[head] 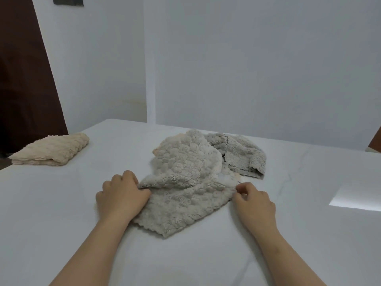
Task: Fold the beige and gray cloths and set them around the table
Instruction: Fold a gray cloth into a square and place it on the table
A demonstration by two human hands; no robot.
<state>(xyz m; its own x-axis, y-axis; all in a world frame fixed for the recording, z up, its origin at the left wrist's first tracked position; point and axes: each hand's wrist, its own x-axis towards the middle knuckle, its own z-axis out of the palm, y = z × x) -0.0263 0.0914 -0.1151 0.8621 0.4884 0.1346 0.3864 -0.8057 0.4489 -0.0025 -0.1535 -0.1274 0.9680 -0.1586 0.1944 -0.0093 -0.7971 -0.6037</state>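
Both hands grip the near gray cloth [185,203] on the table [61,223], my left hand [121,195] pinching its left corner and my right hand [253,201] its right, so the held edge runs crosswise between them, neither hand nearer, and I judge the fold goes away from me.

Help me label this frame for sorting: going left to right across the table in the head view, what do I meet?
folded beige cloth → left hand → gray cloth that both hands grip → right hand → bright patch of light
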